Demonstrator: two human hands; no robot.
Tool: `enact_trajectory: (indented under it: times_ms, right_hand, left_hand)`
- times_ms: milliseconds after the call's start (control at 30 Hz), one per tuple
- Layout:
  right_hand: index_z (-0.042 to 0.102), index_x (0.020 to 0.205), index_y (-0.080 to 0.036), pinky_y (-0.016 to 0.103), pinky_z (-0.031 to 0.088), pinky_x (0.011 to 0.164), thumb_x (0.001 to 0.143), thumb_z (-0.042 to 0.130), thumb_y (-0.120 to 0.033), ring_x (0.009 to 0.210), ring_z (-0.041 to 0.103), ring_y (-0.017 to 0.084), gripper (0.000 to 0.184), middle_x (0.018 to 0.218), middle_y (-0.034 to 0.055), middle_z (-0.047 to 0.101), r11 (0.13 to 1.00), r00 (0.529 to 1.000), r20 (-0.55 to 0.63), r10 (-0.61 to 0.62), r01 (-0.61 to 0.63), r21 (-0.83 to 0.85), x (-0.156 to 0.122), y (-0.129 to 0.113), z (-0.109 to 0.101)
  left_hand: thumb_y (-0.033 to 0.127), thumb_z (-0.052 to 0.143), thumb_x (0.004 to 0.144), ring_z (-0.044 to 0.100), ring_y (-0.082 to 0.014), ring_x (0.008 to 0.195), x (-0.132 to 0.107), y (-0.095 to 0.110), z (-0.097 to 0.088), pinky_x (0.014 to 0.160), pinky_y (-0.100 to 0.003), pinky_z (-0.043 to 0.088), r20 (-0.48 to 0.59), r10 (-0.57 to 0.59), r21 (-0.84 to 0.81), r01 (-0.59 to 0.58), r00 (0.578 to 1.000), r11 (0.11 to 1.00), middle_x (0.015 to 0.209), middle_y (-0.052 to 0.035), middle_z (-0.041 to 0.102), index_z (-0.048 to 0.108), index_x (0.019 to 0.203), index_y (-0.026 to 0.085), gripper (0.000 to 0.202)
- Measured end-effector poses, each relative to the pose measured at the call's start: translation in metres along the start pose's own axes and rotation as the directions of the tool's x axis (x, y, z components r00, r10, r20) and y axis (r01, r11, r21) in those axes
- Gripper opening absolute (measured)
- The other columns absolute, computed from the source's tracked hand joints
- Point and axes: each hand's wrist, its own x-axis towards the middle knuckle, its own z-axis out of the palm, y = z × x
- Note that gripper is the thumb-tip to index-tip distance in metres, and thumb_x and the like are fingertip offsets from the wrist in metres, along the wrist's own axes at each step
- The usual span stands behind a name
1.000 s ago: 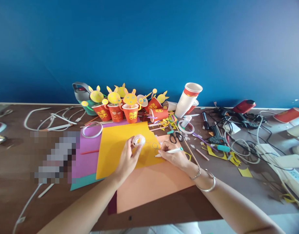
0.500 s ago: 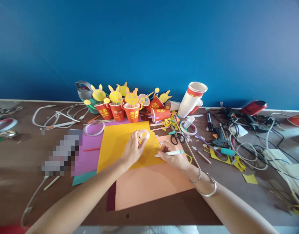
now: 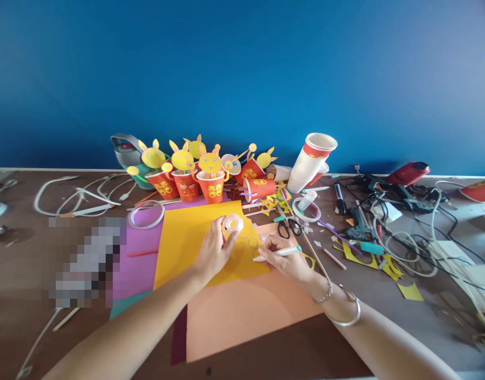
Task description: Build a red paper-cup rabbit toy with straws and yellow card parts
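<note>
My left hand (image 3: pixel 212 253) is closed around the side of a small roll of clear tape (image 3: pixel 233 224), held over the orange-yellow paper sheet (image 3: pixel 179 237). In my right hand (image 3: pixel 285 264) is a white marker (image 3: pixel 286 251) with a teal end, pinched between the fingers. Its tip points left at the yellow sheet, close to small drawn circles (image 3: pixel 253 243); whether it touches the paper I cannot tell. Under the yellow sheet lies a peach sheet (image 3: pixel 242 322), with a purple sheet (image 3: pixel 139 264) to the left.
Red paper cups (image 3: pixel 210 187) with yellow rabbit figures stand behind the sheets. Black scissors (image 3: pixel 288 227), a white tape ring (image 3: pixel 306 208) and a tall cup stack (image 3: pixel 308 161) sit beyond my right hand. Glue guns (image 3: pixel 359 229), cables and yellow scraps spread across the right.
The camera view has shifted slightly. Both hands keep their grips, and the marker tip has moved only a little relative to the drawn circles.
</note>
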Motion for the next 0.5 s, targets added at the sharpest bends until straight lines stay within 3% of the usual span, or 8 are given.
enact_trajectory:
  times_ms: [200, 333, 500]
  right_hand:
    - [0.045, 0.066, -0.02, 0.022, 0.039, 0.046, 0.079, 0.066, -0.041, 0.05, 0.046, 0.008, 0.033, 0.062, -0.0045, 0.048, 0.998, 0.997, -0.044, -0.066, 0.067, 0.022, 0.0, 0.013, -0.002]
    - [0.043, 0.063, -0.021, 0.024, 0.036, 0.044, 0.084, 0.058, -0.042, 0.047, 0.045, 0.009, 0.034, 0.054, -0.0044, 0.047, 0.998, 0.999, -0.023, -0.047, 0.047, -0.036, 0.0, 0.01, -0.002]
    - [0.041, 0.058, -0.02, 0.023, 0.034, 0.045, 0.077, 0.063, -0.035, 0.049, 0.043, 0.009, 0.033, 0.056, -0.0038, 0.047, 0.984, 0.992, -0.071, -0.1, 0.088, -0.153, 0.0, 0.005, -0.003]
  left_hand:
    - [0.042, 0.047, 0.09, 0.055, -0.0152, 0.066, 0.0, 0.002, -0.001, 0.069, -0.032, 0.049, 0.018, -0.024, -0.03, 0.024, 1.0, 0.999, 0.087, -0.0024, 0.056, 0.044, 0.114, 0.019, 0.034]
    - [0.042, 0.048, 0.09, 0.056, -0.0158, 0.067, 0.001, 0.001, -0.001, 0.07, -0.033, 0.049, 0.012, -0.018, -0.039, 0.018, 1.0, 0.999, 0.085, -0.0022, 0.055, 0.044, 0.114, 0.019, 0.033]
    - [0.043, 0.048, 0.09, 0.055, -0.0154, 0.065, 0.001, 0.001, -0.001, 0.067, -0.032, 0.049, 0.008, -0.012, -0.03, 0.013, 1.0, 0.999, 0.085, -0.0021, 0.055, 0.044, 0.114, 0.019, 0.034]
